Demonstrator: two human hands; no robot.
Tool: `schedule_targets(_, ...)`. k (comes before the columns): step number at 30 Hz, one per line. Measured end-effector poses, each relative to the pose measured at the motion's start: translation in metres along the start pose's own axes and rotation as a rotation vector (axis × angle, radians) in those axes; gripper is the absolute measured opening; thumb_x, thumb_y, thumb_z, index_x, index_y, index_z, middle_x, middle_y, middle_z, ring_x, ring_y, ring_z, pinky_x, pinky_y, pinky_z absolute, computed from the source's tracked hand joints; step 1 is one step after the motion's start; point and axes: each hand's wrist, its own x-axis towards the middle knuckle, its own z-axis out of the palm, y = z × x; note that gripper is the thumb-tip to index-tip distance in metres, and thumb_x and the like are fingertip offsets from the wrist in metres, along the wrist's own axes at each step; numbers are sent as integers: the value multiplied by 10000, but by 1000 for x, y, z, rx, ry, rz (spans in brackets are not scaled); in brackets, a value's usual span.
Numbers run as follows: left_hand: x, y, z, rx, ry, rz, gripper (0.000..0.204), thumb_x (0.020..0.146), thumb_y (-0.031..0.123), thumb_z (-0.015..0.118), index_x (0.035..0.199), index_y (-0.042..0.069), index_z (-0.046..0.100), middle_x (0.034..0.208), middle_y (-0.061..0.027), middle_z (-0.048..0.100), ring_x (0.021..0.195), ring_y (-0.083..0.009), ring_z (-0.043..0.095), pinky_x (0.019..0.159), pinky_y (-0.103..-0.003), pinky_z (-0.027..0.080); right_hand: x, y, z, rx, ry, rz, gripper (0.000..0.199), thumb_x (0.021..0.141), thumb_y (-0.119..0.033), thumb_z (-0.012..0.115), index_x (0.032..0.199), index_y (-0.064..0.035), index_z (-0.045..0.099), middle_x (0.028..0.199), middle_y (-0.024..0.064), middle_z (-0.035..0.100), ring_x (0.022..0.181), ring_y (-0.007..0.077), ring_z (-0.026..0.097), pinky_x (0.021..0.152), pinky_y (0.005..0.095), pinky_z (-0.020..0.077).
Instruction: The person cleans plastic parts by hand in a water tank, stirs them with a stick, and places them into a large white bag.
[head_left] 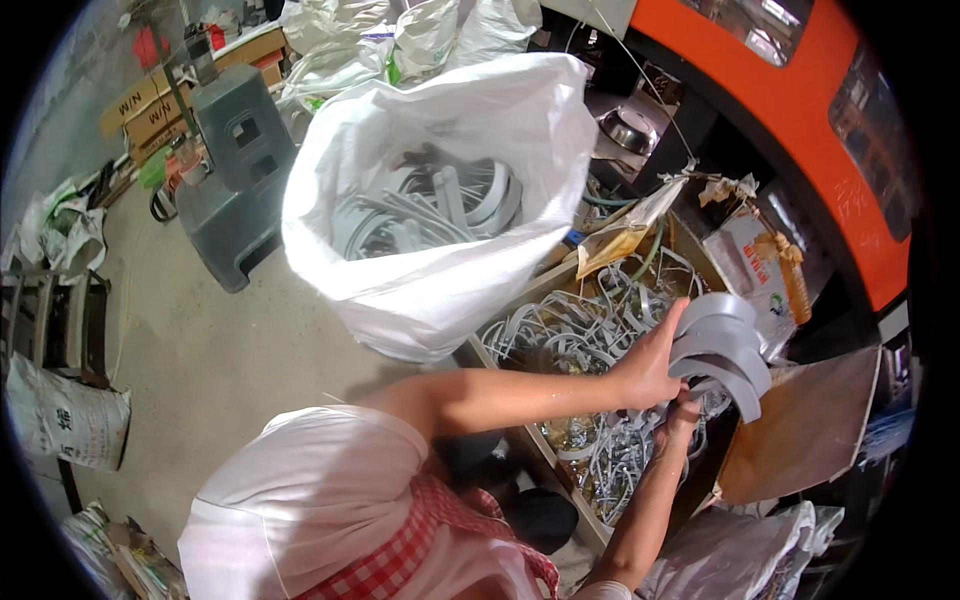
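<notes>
Over an open box (535, 430) of thin grey plastic scraps (600, 335), my left hand (648, 368) grips a bunch of curved grey plastic pieces (722, 325). They are wide bands nested together, fanning out to the right of my hands. Just below, my right hand (680, 420) is closed at the near end of the same bunch; its fingertips are partly hidden, so exactly what it pinches is unclear. Ahead and to the left, a tall white woven sack (430, 300) stands with its mouth wide, holding similar grey curved pieces (450, 205).
A dark grey plastic stool (235, 150) stands left of the sack. An orange machine (800, 110) curves along the right, with a metal bowl (630, 128) beside it. A raised cardboard flap (800, 425) borders the box. White bags (420, 40) are piled at the back.
</notes>
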Motion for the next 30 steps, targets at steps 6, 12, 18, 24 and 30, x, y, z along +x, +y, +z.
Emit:
schedule_targets(6, -23, 117, -71, 194, 258, 484, 1000, 664, 52, 679, 1376, -12, -21, 1349, -260, 267, 1271, -312, 295, 1043, -364, 246, -63, -146, 142, -177, -236, -528, 446, 740, -158, 603, 1134, 17, 485, 1007, 101, 574, 920, 221, 557, 786, 350, 457)
schedule_targets(12, -47, 221, -236, 796, 164, 888, 825, 724, 41, 590, 1379, -2, 91, 1324, -237, 321, 1235, -331, 334, 1011, -366, 292, -78, -239, 257, -169, -457, -546, 350, 765, -30, 580, 1101, -30, 479, 907, 85, 595, 753, 154, 544, 670, 283, 452)
schedule_targets(18, -47, 227, -323, 1333, 186, 1134, 725, 735, 53, 545, 1370, 6, 198, 1321, -214, 359, 1201, -340, 390, 1009, -389, 316, -70, -209, 353, -235, -508, -393, 367, 746, 18, 587, 1092, -19, 472, 922, 103, 593, 759, 152, 547, 686, 278, 463)
schedule_targets(24, -6, 121, -349, 1303, -168, 246, 400, 696, 125, 558, 1078, 9, 532, 1228, -193, 452, 1140, -356, 434, 988, -453, 307, -26, -199, 339, -110, -325, -394, 217, 780, -38, 568, 985, -6, 506, 806, 81, 561, 597, 140, 532, 495, 272, 450)
schedule_targets(30, -10, 16, -361, 1853, -751, -304, 902, 694, 534, 627, 1350, 7, 303, 1373, -131, 356, 1309, -288, 250, 1051, -425, 219, -45, -191, 357, -119, -466, -328, 224, 791, -94, 583, 992, -3, 537, 696, 44, 538, 573, 149, 535, 498, 277, 451)
